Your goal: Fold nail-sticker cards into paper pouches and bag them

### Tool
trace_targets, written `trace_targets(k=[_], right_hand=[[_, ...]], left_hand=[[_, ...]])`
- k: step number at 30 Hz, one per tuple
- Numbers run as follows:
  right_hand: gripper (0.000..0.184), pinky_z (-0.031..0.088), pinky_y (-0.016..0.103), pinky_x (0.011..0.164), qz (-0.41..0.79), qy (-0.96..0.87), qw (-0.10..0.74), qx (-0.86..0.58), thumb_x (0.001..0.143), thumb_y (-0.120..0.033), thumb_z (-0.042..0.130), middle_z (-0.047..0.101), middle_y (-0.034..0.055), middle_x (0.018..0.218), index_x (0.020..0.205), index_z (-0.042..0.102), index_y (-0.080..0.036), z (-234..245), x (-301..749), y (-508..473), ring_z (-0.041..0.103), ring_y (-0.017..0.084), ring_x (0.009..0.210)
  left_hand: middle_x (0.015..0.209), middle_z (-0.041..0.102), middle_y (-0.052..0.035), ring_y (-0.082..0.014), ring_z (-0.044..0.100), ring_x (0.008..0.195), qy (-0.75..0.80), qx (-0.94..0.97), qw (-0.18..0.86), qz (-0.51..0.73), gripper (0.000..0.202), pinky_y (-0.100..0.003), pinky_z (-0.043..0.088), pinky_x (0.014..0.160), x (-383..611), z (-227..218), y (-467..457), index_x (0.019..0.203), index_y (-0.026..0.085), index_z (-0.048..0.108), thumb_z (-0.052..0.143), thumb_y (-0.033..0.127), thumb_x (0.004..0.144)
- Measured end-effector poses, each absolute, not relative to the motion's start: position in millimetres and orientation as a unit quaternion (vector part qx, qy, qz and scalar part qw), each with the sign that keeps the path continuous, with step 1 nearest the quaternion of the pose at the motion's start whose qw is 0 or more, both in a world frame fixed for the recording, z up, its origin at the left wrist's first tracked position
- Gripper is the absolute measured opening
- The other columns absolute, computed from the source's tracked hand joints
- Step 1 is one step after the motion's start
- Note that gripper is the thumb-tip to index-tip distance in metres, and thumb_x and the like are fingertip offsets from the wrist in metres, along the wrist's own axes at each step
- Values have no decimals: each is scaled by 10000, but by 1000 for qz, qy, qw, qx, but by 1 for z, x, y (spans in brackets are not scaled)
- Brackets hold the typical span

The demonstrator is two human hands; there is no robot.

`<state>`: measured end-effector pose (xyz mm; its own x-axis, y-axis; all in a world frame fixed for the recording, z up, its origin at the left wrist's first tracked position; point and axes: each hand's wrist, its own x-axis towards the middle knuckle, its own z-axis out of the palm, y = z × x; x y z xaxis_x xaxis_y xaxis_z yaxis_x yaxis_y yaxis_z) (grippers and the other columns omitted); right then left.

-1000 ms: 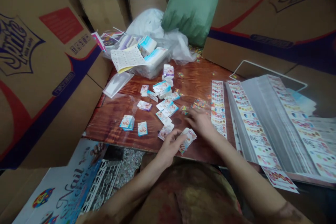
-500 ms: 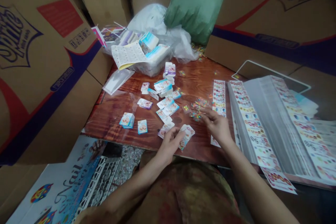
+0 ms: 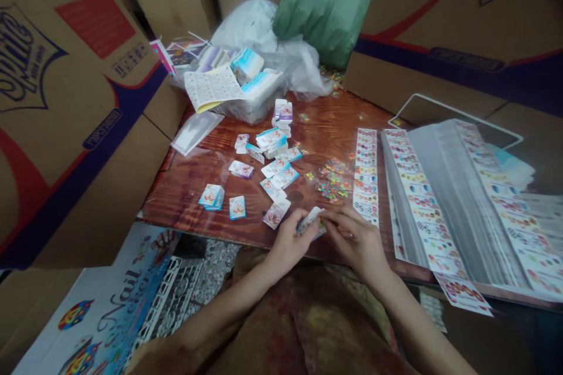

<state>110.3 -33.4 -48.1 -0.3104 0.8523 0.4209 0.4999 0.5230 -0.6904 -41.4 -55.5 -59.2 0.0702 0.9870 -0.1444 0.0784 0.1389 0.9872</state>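
My left hand (image 3: 288,240) is closed round a small printed card packet (image 3: 308,220) at the near edge of the wooden table (image 3: 185,199). My right hand (image 3: 352,237) meets it from the right, fingertips pinched at the packet's right end; what they pinch is too small to name. Just beyond my hands lie a scatter of tiny coloured stickers (image 3: 334,183) and several small packets (image 3: 277,173). A long strip of nail stickers (image 3: 366,173) lies to the right of the hands.
A thick stack of sticker sheets (image 3: 457,199) fills the right side. Clear bags and a tub of packets (image 3: 246,91) sit at the back, with a green sack (image 3: 325,0). Large cardboard boxes (image 3: 65,117) wall in both sides. A printed nail-sticker board (image 3: 101,316) lies below left.
My right hand drew back from the coloured stickers to the packet in my left hand. The left hand tilted the packet up on edge.
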Motion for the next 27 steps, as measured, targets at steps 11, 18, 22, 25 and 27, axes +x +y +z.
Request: trace_targets(k=[11, 18, 22, 25, 27], right_hand=[[153, 499, 328, 702, 188, -739, 429, -484, 874, -317, 583, 634, 58, 846, 910, 698, -223, -52, 110, -43, 607, 194, 788], [170, 479, 328, 700, 220, -777, 391, -442, 896, -241, 535, 642, 47, 789, 929, 702, -234, -51, 113, -44, 585, 190, 764], [190, 492, 294, 626, 256, -753, 381, -473, 884, -306, 553, 641, 51, 802, 985, 677, -205, -50, 117, -42, 612, 178, 716], [161, 492, 318, 674, 224, -766, 372, -474, 887, -284, 539, 621, 56, 787, 917, 674, -201, -47, 116, -43, 604, 198, 760], [138, 482, 346, 731, 210, -777, 367, -467, 887, -244, 526, 621, 51, 774, 862, 658, -211, -46, 114, -45, 593, 202, 769]], left_hand=[[947, 612, -28, -175, 551, 900, 512, 524, 539, 414, 208, -268, 421, 827, -42, -63, -60, 1005, 170, 557, 510, 316, 864], [948, 640, -44, -184, 581, 897, 539, 544, 499, 406, 181, -278, 431, 819, -38, -66, -65, 1008, 169, 568, 503, 267, 870], [956, 660, -46, -186, 596, 890, 542, 578, 463, 397, 173, -273, 429, 807, -38, -61, -66, 1005, 172, 586, 524, 240, 859], [938, 669, -34, -173, 602, 863, 534, 572, 477, 401, 164, -255, 437, 779, -38, -60, -64, 990, 168, 598, 528, 205, 846], [895, 670, -22, -164, 599, 831, 536, 567, 480, 401, 139, -244, 437, 753, -39, -61, -63, 953, 163, 610, 540, 190, 836]])
